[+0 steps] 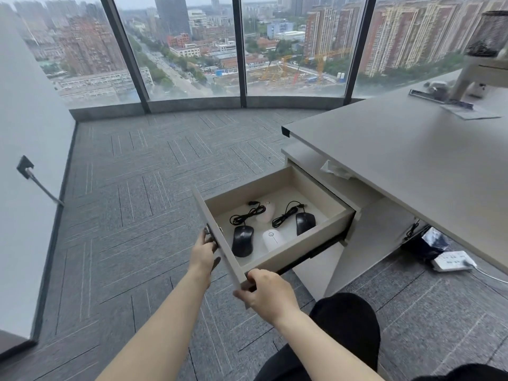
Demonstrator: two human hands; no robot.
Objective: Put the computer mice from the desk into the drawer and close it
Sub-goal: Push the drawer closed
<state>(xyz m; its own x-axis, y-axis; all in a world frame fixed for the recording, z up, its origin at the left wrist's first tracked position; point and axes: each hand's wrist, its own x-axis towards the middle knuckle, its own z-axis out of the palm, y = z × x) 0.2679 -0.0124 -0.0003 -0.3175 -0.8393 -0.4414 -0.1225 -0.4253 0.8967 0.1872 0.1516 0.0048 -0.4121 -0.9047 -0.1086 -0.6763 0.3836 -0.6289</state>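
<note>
The beige drawer [308,243] under the desk [412,149] stands pulled out. Inside lie several computer mice: a black wired mouse [242,240] at the front left, a white mouse [272,239] beside it, a pale pink mouse [266,212] further back, and a second black wired mouse [304,223] on the right. My left hand [204,253] rests against the outer face of the drawer front near its lock. My right hand [265,291] grips the near corner of the drawer front.
A white power strip [453,261] and a dark bag [431,243] lie on the carpet under the desk. A crumpled tissue [335,169] sits on the cabinet top. A monitor stand [467,83] and a mesh cup [489,34] occupy the desk's far right. My knee [346,323] is close below.
</note>
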